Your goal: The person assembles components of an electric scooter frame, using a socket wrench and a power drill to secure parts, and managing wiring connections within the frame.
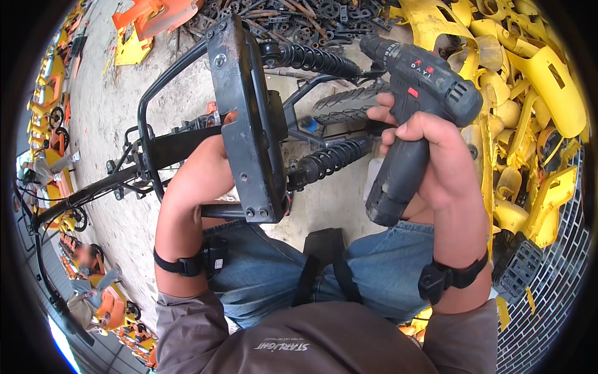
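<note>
My right hand (430, 149) holds a black cordless drill (408, 93) by its grip, with the chuck toward the far left and the battery end toward me. My left hand (215, 159) reaches behind a black metal bracket (240, 124) on a scooter-like frame (156, 146). Most of its fingers are hidden there; a fingertip shows past the bracket's edge. Two black coil-spring shock absorbers (321, 61) run from the frame toward a treaded tyre (349, 105). The drill's chuck is close to the far end of the upper shock absorber.
Yellow plastic body panels (542, 75) are heaped at the right. A pile of dark metal parts (299, 22) lies at the far side, beside orange panels (156, 15). The frame's long tube and handlebar (40, 249) stretch left. Other people (90, 293) and rows of vehicles stand at the left.
</note>
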A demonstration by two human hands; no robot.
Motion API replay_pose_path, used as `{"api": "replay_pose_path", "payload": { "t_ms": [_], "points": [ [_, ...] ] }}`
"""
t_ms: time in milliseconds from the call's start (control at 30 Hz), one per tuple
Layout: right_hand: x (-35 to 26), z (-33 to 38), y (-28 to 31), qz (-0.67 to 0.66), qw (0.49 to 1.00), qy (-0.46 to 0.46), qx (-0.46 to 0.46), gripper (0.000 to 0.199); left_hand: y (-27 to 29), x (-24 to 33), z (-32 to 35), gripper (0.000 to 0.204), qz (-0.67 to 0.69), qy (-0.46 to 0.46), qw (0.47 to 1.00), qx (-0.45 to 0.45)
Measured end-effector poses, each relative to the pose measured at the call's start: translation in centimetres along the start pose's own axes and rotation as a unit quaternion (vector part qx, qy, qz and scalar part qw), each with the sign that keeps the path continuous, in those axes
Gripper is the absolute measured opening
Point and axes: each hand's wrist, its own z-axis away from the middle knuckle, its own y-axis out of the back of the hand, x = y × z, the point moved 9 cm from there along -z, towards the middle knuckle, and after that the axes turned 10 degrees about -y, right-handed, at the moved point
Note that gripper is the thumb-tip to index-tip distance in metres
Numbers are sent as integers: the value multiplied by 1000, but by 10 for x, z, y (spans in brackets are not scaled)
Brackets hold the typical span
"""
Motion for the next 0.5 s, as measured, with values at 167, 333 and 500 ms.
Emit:
{"api": "replay_pose_path", "payload": {
  "t_ms": [167,333,500],
  "points": [
    [-1,3,0,21,999,15,22,49,9,-16,0,27,46,95,993,47],
    [-9,7,4,17,999,38,-3,48,5,-34,35,32,399,278,855,181],
    [-13,2,10,13,999,37,-12,42,25,-13,60,26,439,183,855,206]
  ]
}}
